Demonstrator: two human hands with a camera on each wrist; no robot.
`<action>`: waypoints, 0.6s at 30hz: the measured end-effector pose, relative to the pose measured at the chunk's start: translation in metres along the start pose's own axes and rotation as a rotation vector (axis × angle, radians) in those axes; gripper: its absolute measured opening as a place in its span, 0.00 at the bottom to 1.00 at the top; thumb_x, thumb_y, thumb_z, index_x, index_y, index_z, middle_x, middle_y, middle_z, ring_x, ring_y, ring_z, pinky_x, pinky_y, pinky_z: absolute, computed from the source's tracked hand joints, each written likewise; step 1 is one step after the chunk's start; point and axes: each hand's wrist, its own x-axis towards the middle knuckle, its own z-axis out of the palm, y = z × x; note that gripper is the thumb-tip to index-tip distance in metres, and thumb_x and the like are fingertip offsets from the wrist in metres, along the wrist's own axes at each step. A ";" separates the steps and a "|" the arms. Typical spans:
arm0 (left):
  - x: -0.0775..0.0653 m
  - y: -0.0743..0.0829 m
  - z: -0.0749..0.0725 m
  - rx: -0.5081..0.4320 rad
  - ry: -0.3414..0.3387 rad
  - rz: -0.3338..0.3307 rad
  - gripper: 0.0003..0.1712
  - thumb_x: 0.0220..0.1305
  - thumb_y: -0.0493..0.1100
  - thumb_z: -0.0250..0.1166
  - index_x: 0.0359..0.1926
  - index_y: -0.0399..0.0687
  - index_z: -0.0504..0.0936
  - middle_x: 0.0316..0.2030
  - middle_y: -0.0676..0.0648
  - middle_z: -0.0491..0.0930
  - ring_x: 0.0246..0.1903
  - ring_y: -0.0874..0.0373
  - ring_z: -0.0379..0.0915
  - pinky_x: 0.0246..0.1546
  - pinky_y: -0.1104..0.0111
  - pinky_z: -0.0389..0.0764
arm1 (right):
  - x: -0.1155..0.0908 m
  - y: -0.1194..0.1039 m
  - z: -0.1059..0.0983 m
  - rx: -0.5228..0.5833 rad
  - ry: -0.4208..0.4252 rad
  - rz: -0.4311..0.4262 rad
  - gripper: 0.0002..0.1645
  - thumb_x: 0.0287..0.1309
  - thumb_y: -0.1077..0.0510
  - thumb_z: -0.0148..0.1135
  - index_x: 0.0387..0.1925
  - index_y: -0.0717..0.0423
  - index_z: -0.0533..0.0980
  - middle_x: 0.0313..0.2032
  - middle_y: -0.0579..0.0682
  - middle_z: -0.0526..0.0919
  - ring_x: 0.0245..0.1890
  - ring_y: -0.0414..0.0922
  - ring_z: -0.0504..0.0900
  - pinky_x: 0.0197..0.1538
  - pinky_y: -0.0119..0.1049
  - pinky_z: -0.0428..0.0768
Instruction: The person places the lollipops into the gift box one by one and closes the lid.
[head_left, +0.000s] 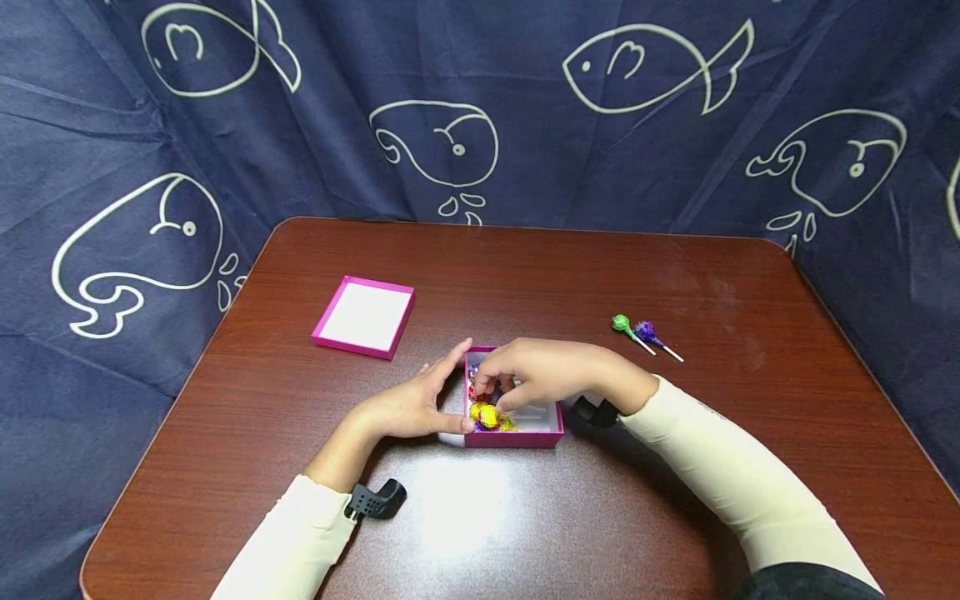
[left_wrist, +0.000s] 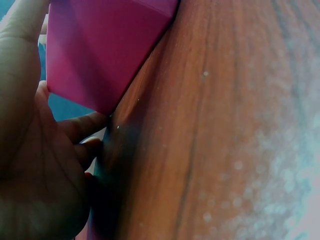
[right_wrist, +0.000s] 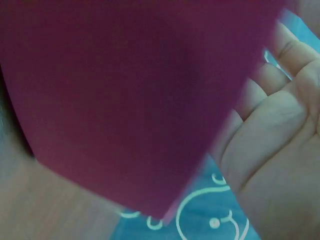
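Observation:
A magenta open box (head_left: 517,440) with a pale inside stands near the middle of the table. Lollipops in bright wrappers lie at its left inside, a yellow one (head_left: 483,414) among them. My left hand (head_left: 412,408) holds the box from the left, thumb at the near corner and a finger at the far corner. Over the box, my right hand (head_left: 543,371) reaches in with bent fingers among the wrapped candy. Whether it pinches a piece cannot be made out. In the right wrist view, the box wall (right_wrist: 125,100) hides those fingertips.
A matching shallow lid (head_left: 366,317), white inside up, lies back left of the box. To the right are a green lollipop (head_left: 621,322) and a purple lollipop (head_left: 647,332), sticks toward the near right. A navy curtain (head_left: 525,183) hangs behind the brown table (head_left: 262,417).

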 end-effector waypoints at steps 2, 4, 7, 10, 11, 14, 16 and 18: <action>0.000 0.000 0.000 0.000 0.000 0.001 0.65 0.57 0.57 0.73 0.80 0.54 0.37 0.78 0.44 0.44 0.75 0.49 0.39 0.72 0.46 0.39 | -0.005 0.001 -0.005 -0.005 0.035 0.009 0.13 0.59 0.62 0.67 0.46 0.56 0.80 0.41 0.47 0.83 0.35 0.36 0.79 0.42 0.35 0.80; 0.000 0.000 0.000 -0.001 0.001 0.002 0.65 0.57 0.57 0.73 0.80 0.55 0.36 0.78 0.44 0.44 0.75 0.49 0.38 0.72 0.46 0.38 | -0.012 0.001 -0.012 -0.014 0.077 0.019 0.13 0.60 0.61 0.68 0.46 0.55 0.80 0.40 0.47 0.82 0.35 0.37 0.78 0.39 0.35 0.80; 0.000 0.000 -0.001 -0.003 0.002 0.005 0.65 0.57 0.57 0.74 0.80 0.54 0.37 0.78 0.45 0.44 0.75 0.49 0.38 0.72 0.46 0.38 | -0.023 0.003 -0.022 -0.030 0.146 0.049 0.12 0.60 0.60 0.69 0.46 0.53 0.80 0.38 0.44 0.81 0.33 0.38 0.76 0.35 0.34 0.77; 0.000 0.001 -0.001 -0.002 0.005 0.002 0.65 0.56 0.57 0.74 0.80 0.54 0.37 0.78 0.45 0.45 0.75 0.49 0.38 0.72 0.47 0.38 | -0.035 0.008 -0.033 -0.031 0.204 0.095 0.12 0.60 0.60 0.69 0.46 0.52 0.80 0.37 0.41 0.80 0.33 0.39 0.75 0.35 0.35 0.77; -0.001 0.001 -0.001 -0.001 0.005 0.001 0.65 0.56 0.57 0.74 0.80 0.54 0.37 0.78 0.45 0.45 0.75 0.49 0.38 0.72 0.47 0.38 | -0.039 0.011 -0.036 -0.026 0.221 0.119 0.12 0.60 0.60 0.69 0.46 0.51 0.81 0.37 0.42 0.81 0.34 0.40 0.76 0.36 0.36 0.77; -0.001 0.001 -0.001 0.003 0.005 -0.002 0.65 0.56 0.57 0.74 0.80 0.55 0.37 0.78 0.45 0.44 0.75 0.50 0.38 0.73 0.47 0.38 | -0.052 0.021 -0.044 0.009 0.264 0.193 0.12 0.60 0.61 0.69 0.46 0.51 0.80 0.38 0.42 0.82 0.36 0.41 0.77 0.40 0.39 0.78; -0.001 0.001 0.000 0.004 0.002 -0.003 0.65 0.56 0.58 0.74 0.80 0.55 0.36 0.78 0.45 0.44 0.75 0.50 0.38 0.73 0.48 0.38 | -0.060 0.029 -0.049 0.036 0.287 0.231 0.12 0.60 0.61 0.69 0.46 0.50 0.80 0.40 0.43 0.83 0.38 0.42 0.79 0.42 0.41 0.79; -0.001 0.001 0.000 0.001 0.002 -0.003 0.65 0.56 0.57 0.74 0.80 0.55 0.36 0.78 0.46 0.44 0.75 0.50 0.38 0.73 0.48 0.38 | -0.068 0.036 -0.052 0.069 0.302 0.252 0.12 0.60 0.61 0.69 0.46 0.52 0.80 0.40 0.44 0.83 0.39 0.43 0.81 0.43 0.42 0.80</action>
